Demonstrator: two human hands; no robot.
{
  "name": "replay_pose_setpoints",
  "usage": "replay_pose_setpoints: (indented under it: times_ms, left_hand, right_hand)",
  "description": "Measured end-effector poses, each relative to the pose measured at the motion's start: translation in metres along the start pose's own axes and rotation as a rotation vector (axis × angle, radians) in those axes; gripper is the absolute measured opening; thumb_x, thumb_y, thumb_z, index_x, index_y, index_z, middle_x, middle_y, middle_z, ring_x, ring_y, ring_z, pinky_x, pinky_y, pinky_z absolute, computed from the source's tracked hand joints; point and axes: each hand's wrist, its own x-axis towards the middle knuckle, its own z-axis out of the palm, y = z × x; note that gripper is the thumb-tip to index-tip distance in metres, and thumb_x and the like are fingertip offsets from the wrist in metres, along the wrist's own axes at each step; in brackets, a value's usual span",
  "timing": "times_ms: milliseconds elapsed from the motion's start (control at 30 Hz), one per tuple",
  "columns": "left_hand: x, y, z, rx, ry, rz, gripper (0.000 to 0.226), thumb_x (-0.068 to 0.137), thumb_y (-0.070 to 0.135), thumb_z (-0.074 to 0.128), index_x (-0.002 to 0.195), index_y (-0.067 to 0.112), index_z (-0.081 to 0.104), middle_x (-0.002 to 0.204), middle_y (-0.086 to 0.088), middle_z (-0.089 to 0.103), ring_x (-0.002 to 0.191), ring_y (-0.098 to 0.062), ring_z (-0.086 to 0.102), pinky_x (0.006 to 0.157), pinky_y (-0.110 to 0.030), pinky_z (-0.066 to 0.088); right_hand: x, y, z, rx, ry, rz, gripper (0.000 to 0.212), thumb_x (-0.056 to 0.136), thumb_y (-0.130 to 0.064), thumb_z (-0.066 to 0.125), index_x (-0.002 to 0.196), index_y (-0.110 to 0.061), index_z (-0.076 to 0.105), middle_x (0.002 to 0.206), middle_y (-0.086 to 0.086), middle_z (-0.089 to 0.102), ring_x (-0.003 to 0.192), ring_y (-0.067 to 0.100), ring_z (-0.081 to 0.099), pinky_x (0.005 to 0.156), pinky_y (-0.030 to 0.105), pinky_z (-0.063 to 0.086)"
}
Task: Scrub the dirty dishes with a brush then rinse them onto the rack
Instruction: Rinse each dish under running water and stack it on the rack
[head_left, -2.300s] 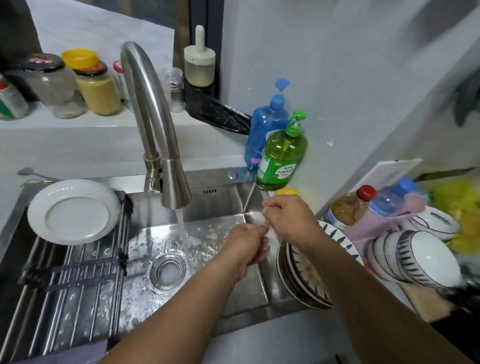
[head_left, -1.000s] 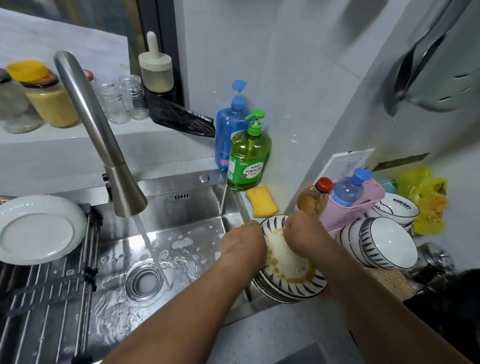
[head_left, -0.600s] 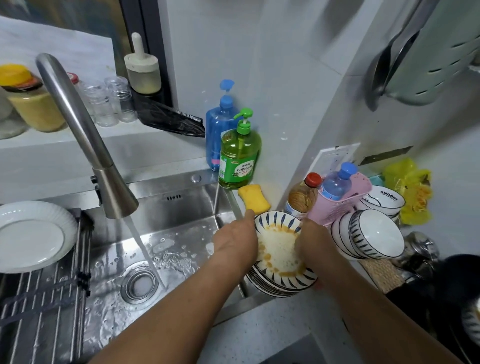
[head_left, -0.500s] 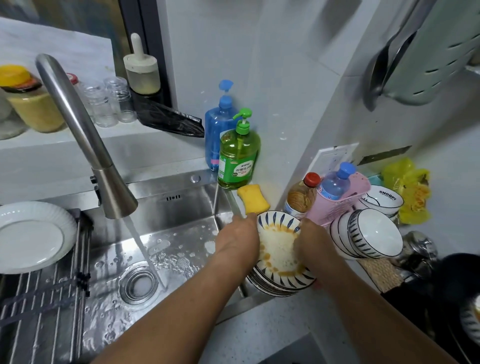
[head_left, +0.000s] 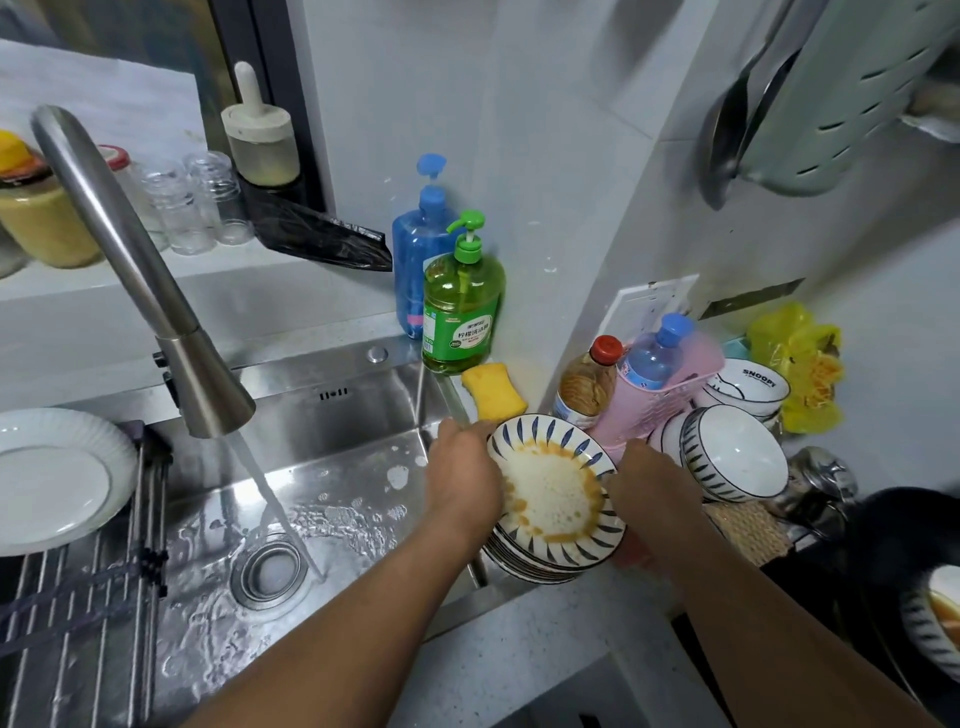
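Note:
A dirty blue-patterned plate (head_left: 553, 493) with yellow sauce and foam tops a stack of like plates (head_left: 530, 564) on the counter right of the sink. My left hand (head_left: 462, 473) grips its left rim, and my right hand (head_left: 649, 486) grips its right rim. The plate tilts a little toward me. A yellow sponge (head_left: 493, 397) lies just behind the stack. One clean white plate (head_left: 57, 478) rests on the rack (head_left: 78, 613) over the sink's left side. Water streams from the faucet (head_left: 202, 384) into the sink (head_left: 332, 499). No brush shows.
Green (head_left: 462, 317) and blue (head_left: 421, 249) soap bottles stand at the sink's back corner. Patterned bowls (head_left: 735, 452), bottles and a pink basket (head_left: 660, 395) crowd the counter at right. A dark pan (head_left: 909, 561) holding a bowl sits at the far right. Jars line the back ledge.
Both hands left the running water and moved right to the plate stack. They took hold of the top plate's rims. The view swung right with them.

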Motion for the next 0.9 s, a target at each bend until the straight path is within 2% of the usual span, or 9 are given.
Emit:
replay_pose_setpoints:
  times_ms: [167,267,367,467,533,633,767,833,900]
  left_hand:
    - [0.005,-0.007,0.002,-0.133,-0.014,-0.069,0.058,0.088,-0.008,0.049,0.129,0.026,0.071,0.124,-0.009,0.058,0.11,-0.026,0.063,0.104,-0.032,0.049]
    - [0.008,-0.015,0.007,-0.211,-0.008,-0.071,0.05,0.086,0.0,0.052,0.122,0.027,0.075,0.117,-0.008,0.067,0.097,-0.02,0.069,0.098,-0.041,0.057]
    - [0.009,-0.019,0.01,-0.243,-0.019,-0.056,0.047,0.087,0.001,0.054,0.12,0.027,0.076,0.113,-0.009,0.069,0.096,-0.02,0.069,0.097,-0.043,0.057]
    - [0.006,-0.015,0.004,-0.291,-0.026,-0.064,0.045,0.089,0.004,0.055,0.122,0.027,0.075,0.116,-0.008,0.067,0.097,-0.019,0.068,0.097,-0.043,0.057]
    - [0.003,-0.013,-0.002,-0.317,-0.038,-0.064,0.043,0.091,0.003,0.056,0.125,0.024,0.073,0.119,-0.006,0.066,0.097,-0.017,0.067,0.094,-0.033,0.058]
    - [0.001,-0.012,-0.009,-0.396,-0.085,-0.065,0.041,0.094,-0.001,0.054,0.121,0.023,0.073,0.107,0.006,0.068,0.089,-0.012,0.067,0.064,-0.006,0.049]
    - [0.0,-0.017,-0.017,-0.579,-0.1,-0.144,0.017,0.091,0.018,0.068,0.105,0.026,0.076,0.101,0.004,0.075,0.09,-0.018,0.074,0.083,-0.038,0.062]
    - [0.0,-0.022,-0.027,-0.671,-0.086,-0.171,0.011,0.094,0.025,0.071,0.103,0.021,0.075,0.097,0.002,0.077,0.089,-0.017,0.075,0.082,-0.035,0.061]
    - [-0.003,-0.026,-0.041,-0.763,-0.087,-0.205,0.015,0.098,0.028,0.067,0.101,0.016,0.074,0.083,0.006,0.077,0.075,-0.009,0.073,0.066,-0.022,0.057]
  right_hand:
    - [0.004,0.0,-0.002,0.078,-0.069,0.058,0.022,0.098,-0.02,0.055,0.118,-0.01,0.056,0.125,0.01,0.064,0.116,0.031,0.062,0.091,0.037,0.049]
    - [0.011,0.004,-0.006,0.198,-0.157,0.077,0.018,0.096,-0.017,0.057,0.105,-0.004,0.064,0.115,0.02,0.068,0.107,0.036,0.065,0.085,0.037,0.053]
    - [0.02,0.008,-0.011,0.245,-0.217,0.103,0.031,0.095,-0.023,0.063,0.112,0.003,0.066,0.119,0.019,0.067,0.11,0.034,0.064,0.075,0.03,0.045]
    - [0.024,0.009,-0.015,0.346,-0.256,0.111,0.019,0.087,-0.017,0.074,0.098,-0.002,0.07,0.106,0.02,0.069,0.091,0.03,0.064,0.068,0.032,0.048]
    - [0.022,0.01,-0.023,0.301,-0.285,0.069,0.02,0.086,-0.022,0.078,0.088,-0.008,0.065,0.098,0.016,0.064,0.086,0.026,0.058,0.069,0.031,0.048]
    - [0.02,0.01,-0.04,0.286,-0.333,0.005,0.025,0.092,-0.024,0.071,0.077,-0.015,0.052,0.098,0.011,0.055,0.09,0.024,0.051,0.065,0.027,0.041]
    - [0.016,0.007,-0.068,0.239,-0.336,-0.081,0.025,0.087,-0.026,0.074,0.075,-0.017,0.054,0.102,0.009,0.065,0.092,0.025,0.058,0.082,0.035,0.05]
    - [0.009,-0.005,-0.086,0.176,-0.356,-0.124,0.026,0.091,-0.028,0.07,0.076,-0.017,0.051,0.101,0.007,0.063,0.091,0.022,0.054,0.073,0.03,0.043]
    - [0.003,-0.022,-0.098,0.137,-0.347,-0.177,0.028,0.094,-0.03,0.066,0.076,-0.018,0.048,0.093,0.003,0.056,0.088,0.02,0.05,0.063,0.026,0.036]
